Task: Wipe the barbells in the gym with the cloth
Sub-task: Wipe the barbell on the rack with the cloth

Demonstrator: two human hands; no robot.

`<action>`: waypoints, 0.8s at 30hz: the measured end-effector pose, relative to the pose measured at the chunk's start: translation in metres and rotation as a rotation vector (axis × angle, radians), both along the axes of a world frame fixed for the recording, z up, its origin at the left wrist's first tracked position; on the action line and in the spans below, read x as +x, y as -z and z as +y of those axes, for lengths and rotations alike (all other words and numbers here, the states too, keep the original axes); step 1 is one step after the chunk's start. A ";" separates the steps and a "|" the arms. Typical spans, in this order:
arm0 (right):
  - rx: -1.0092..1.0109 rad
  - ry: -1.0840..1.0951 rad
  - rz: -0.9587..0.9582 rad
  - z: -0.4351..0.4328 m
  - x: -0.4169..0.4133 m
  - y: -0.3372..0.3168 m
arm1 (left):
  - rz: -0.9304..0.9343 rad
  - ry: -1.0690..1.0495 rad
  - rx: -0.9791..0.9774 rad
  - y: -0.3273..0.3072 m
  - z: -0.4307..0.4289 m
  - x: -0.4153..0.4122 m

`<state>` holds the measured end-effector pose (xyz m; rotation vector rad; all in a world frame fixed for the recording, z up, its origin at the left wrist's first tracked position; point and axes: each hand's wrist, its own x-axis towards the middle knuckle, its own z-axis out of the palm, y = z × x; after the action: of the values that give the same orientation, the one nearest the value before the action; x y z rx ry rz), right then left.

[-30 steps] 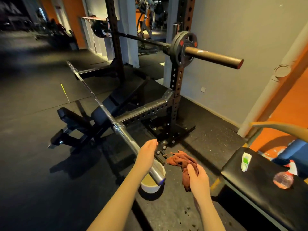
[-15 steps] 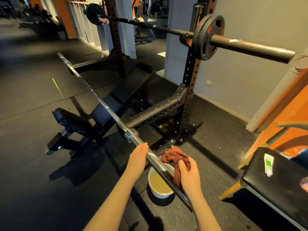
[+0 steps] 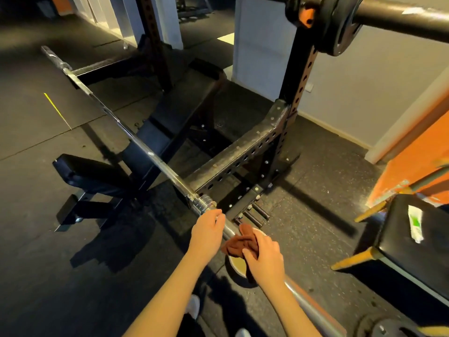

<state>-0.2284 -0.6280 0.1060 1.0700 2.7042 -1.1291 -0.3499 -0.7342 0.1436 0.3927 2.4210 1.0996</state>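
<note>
There are two barbells, a silver barbell point(image 3: 145, 152) and a dark barbell point(image 3: 401, 14) carrying one weight plate point(image 3: 340, 27). Two hands show, the left hand point(image 3: 206, 231) and the right hand point(image 3: 266, 256), with one cloth point(image 3: 241, 244) and one bowl point(image 3: 237, 268). One tube point(image 3: 416, 226) lies on the one desk point(image 3: 418, 259), and there is one black workout bench point(image 3: 92, 176).

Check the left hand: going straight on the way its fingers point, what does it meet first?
The barbell: the left hand has its fingers curled over its sleeve. Beyond it, likely the rack's floor pegs, though depth is unclear.
</note>
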 end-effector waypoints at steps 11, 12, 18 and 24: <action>0.332 -0.034 -0.163 -0.024 -0.057 0.023 | 0.350 0.523 -0.130 0.038 -0.001 -0.078; 0.336 -0.030 -0.178 -0.024 -0.060 0.024 | 0.366 0.561 -0.123 0.039 -0.001 -0.083; 0.203 0.200 -0.112 -0.012 -0.045 0.028 | 0.441 0.725 -0.176 0.049 0.004 -0.095; 0.321 0.327 -0.400 -0.019 -0.076 0.023 | 0.488 0.764 -0.164 0.057 0.002 -0.096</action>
<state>-0.3045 -0.6469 0.0827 1.6255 2.4894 -0.4291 -0.4460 -0.7326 0.0862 1.5120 2.3462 0.4904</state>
